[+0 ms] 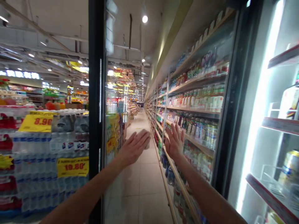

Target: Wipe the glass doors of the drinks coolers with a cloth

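A glass cooler door (123,199) with a black frame stands open in front of me. My left hand (134,149) reaches to the glass, fingers stretched flat over a pale cloth (147,143), most of which the fingers hide. To its right my right hand (174,141) is raised at the glass with its fingers spread, holding nothing. Whether its palm touches the pane I cannot tell. Shelves of bottles (198,96) show in the glass behind my right hand.
The lit cooler interior at the right has shelves (280,126) with a can (291,168). Left of the door frame (96,93) stand stacked packs of bottled water (37,168) with yellow price signs (73,167). A tiled aisle (137,121) shows in the glass.
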Action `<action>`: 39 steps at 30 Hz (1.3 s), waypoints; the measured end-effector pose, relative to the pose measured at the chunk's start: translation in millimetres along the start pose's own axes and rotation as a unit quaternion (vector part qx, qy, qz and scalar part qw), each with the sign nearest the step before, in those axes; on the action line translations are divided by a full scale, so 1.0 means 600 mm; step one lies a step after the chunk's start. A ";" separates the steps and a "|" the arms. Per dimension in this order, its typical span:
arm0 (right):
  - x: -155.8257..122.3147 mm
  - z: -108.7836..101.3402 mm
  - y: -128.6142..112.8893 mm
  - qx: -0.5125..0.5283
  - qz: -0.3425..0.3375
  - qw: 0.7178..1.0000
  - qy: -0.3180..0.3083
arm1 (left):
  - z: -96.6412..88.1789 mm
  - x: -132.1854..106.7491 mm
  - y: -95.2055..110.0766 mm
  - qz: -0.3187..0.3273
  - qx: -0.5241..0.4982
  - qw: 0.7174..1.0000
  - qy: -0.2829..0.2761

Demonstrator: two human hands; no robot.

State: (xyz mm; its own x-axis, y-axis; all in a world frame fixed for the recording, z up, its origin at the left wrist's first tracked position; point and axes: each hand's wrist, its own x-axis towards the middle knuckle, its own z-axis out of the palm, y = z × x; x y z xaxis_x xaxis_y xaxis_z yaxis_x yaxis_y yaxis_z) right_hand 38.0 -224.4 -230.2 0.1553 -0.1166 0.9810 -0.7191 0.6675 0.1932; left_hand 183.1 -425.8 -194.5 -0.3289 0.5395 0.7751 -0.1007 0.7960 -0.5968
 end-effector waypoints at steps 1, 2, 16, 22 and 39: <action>0.000 0.000 0.000 -0.001 0.001 1.000 -0.001 | 0.001 -0.004 0.001 0.014 0.007 1.000 -0.004; 0.001 -0.001 -0.001 0.000 0.001 1.000 0.000 | 0.000 -0.007 -0.002 -0.012 0.020 1.000 0.007; -0.001 0.000 0.003 0.003 -0.006 1.000 0.002 | -0.001 0.033 0.009 -0.124 0.035 0.991 0.032; -0.003 0.002 0.004 0.006 -0.007 1.000 -0.002 | 0.018 0.057 0.024 0.036 0.035 0.999 0.012; 0.025 -0.014 -0.050 0.108 -0.016 0.993 0.038 | 0.010 0.083 -0.002 -0.048 -0.038 0.998 0.033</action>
State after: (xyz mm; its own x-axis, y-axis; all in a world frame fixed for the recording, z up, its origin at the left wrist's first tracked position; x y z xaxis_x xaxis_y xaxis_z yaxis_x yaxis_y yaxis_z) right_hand 67.9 -239.9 -221.4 0.2243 -0.0735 0.9717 -0.8401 0.4907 0.2311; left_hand 161.3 -401.7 -156.5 -0.2592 0.4753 0.8408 -0.0556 0.8617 -0.5043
